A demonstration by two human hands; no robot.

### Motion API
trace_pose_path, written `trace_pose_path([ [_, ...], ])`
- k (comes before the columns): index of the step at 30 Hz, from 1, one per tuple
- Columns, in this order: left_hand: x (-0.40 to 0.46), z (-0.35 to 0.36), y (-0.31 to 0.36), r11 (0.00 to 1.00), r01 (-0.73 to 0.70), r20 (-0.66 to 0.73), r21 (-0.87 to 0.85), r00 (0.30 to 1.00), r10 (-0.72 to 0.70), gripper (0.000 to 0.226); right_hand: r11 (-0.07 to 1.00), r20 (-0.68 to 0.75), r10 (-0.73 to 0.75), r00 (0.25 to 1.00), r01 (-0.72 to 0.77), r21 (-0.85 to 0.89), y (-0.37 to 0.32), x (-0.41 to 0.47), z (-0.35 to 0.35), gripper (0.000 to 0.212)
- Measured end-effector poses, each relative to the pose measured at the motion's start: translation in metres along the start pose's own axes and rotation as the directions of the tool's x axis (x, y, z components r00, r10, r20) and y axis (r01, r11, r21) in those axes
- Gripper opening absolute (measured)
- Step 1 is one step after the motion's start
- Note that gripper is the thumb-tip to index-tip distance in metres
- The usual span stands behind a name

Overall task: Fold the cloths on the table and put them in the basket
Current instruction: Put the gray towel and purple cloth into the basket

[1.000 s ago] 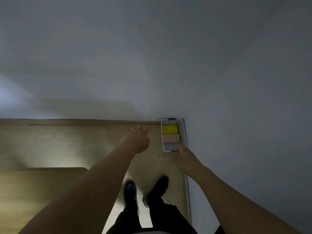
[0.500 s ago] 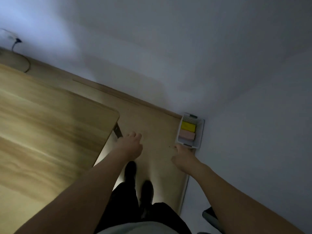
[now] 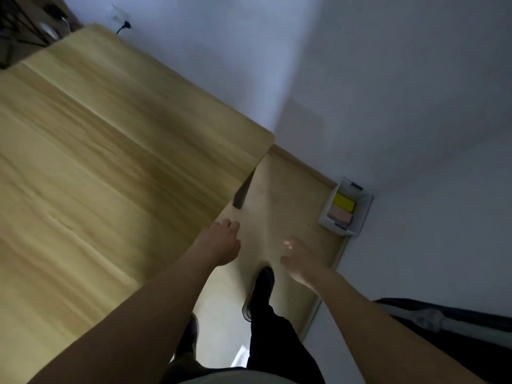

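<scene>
A white basket (image 3: pixel 360 214) stands on the floor in the corner of the room. Inside it lie a folded yellow cloth (image 3: pixel 343 201) and a folded pink cloth (image 3: pixel 339 213) side by side. My left hand (image 3: pixel 220 239) hangs over the floor beside the table's edge, fingers loosely curled and holding nothing. My right hand (image 3: pixel 302 259) is blurred, fingers spread, empty, below and left of the basket. The wooden table (image 3: pixel 110 162) fills the left side; no cloth shows on the part in view.
A dark table leg (image 3: pixel 243 189) stands at the table's near corner. White walls meet behind the basket. A plug and cable (image 3: pixel 123 26) sit on the wall past the table. A dark object (image 3: pixel 457 325) lies at the lower right. My feet (image 3: pixel 260 289) are on the floor.
The view has swung left toward the table, which now fills much of the frame. My right hand has come away from the basket's rim. Both hands stay empty.
</scene>
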State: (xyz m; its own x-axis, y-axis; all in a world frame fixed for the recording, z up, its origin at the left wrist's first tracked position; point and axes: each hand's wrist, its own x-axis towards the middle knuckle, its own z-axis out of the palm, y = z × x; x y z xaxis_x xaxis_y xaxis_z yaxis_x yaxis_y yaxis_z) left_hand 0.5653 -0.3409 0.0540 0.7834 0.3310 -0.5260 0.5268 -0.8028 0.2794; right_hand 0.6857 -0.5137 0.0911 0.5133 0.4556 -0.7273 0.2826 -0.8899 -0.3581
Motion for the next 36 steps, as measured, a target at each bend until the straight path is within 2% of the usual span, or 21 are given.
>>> trace_pose_path([
  [2, -0.026, 0.016, -0.021, 1.0, -0.014, -0.005, -0.001, 1.0, 0.014, 0.042, 1.0, -0.026, -0.002, 1.0, 0.003, 0.029, -0.011, -0.016, 0.038, 0.051],
  [6, -0.088, 0.052, -0.063, 0.996, 0.042, 0.008, -0.082, 0.999, -0.042, 0.043, 0.999, 0.051, -0.039, 0.998, 0.039, -0.002, -0.031, -0.055, 0.111, 0.051],
  [13, -0.168, 0.099, -0.099, 0.982, 0.15, -0.023, -0.117, 0.988, -0.154, 0.044, 0.991, 0.076, -0.074, 0.994, 0.082, -0.105, -0.04, -0.089, 0.166, 0.049],
  [19, -0.229, 0.129, -0.113, 0.963, 0.212, -0.054, -0.168, 0.973, -0.224, 0.043, 0.991, 0.109, -0.107, 0.988, 0.115, -0.07, -0.043, -0.119, 0.214, 0.049],
  [23, -0.26, 0.143, -0.128, 0.968, 0.204, -0.094, -0.147, 0.971, -0.219, 0.043, 0.988, 0.123, -0.133, 0.983, 0.141, -0.06, -0.05, -0.149, 0.248, 0.048],
  [26, -0.285, 0.152, -0.152, 0.96, 0.18, -0.129, -0.216, 0.969, -0.211, 0.043, 0.991, 0.144, -0.085, 0.986, 0.098, -0.089, -0.062, -0.164, 0.28, 0.049],
  [28, -0.302, 0.154, -0.171, 0.968, 0.158, -0.157, -0.196, 0.969, -0.19, 0.041, 0.993, 0.145, -0.064, 0.987, 0.078, -0.093, -0.074, -0.171, 0.301, 0.048],
  [31, -0.334, 0.158, -0.215, 0.982, 0.133, -0.17, -0.134, 0.973, -0.155, 0.042, 0.998, 0.119, -0.046, 0.992, 0.052, -0.047, -0.107, -0.185, 0.348, 0.043],
  [36, -0.395, 0.161, -0.298, 0.971, 0.111, -0.242, -0.214, 0.957, -0.163, 0.042, 0.993, 0.175, -0.117, 0.978, 0.118, 0.005, -0.169, -0.217, 0.442, 0.042],
])
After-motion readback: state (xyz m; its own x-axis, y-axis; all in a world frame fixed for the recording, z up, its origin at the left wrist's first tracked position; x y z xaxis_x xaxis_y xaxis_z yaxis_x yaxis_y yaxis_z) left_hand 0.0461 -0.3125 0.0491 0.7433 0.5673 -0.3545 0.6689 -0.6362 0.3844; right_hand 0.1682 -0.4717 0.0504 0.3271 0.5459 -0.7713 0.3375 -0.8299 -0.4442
